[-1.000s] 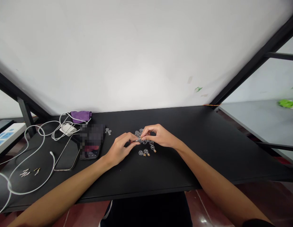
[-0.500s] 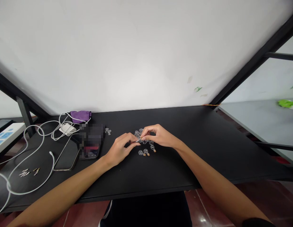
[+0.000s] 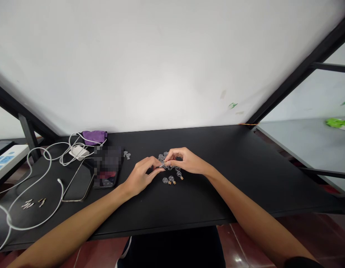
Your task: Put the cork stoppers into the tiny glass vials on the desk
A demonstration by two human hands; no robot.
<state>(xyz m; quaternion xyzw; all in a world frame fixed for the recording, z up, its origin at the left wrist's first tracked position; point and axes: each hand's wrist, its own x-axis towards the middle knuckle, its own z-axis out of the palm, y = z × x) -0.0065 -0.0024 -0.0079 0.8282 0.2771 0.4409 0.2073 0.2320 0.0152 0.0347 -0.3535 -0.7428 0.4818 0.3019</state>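
L hand (image 3: 139,176), R hand (image 3: 187,161): vial (image 3: 163,165) pinch

The desk (image 3: 258,175) lies bare from its middle to the right edge, up to the slanted black frame bar (image 3: 289,82) far right. Glass bulbs (image 3: 172,179) crowd the centre. Leftward a phone (image 3: 105,175), what may be a case (image 3: 77,184), and looping white cable (image 3: 60,181) block passage.

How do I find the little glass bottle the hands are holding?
Look at the middle of the black table, where tiny round glass bottles lie in a bunch. The left hand and right hand meet there, pinching a single bottle between their fingertips; it alone is held, the rest lie loose.
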